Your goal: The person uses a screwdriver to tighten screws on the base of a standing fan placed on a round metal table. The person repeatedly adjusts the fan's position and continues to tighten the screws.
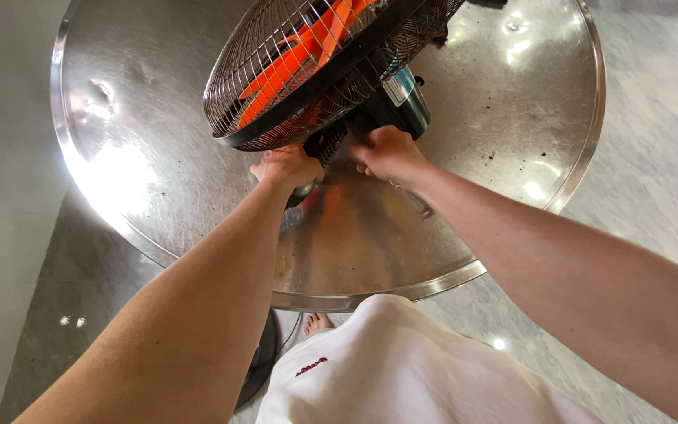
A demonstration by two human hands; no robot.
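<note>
- The round steel counter fills most of the view; its raised rim curves along the left, near and right edges, and wide bare metal lies open to the left and right of the hands.
- An electric fan lies tilted on the counter's far middle, its wire grille over orange blades, its dark motor housing toward the right.
- The left hand sits under the grille's lower rim, fingers curled around a dark part at the fan's back.
- The right hand is just beside it, fingers closed against the motor housing; what they pinch is hidden.
- A thin metal tool lies on the counter under the right wrist.
</note>
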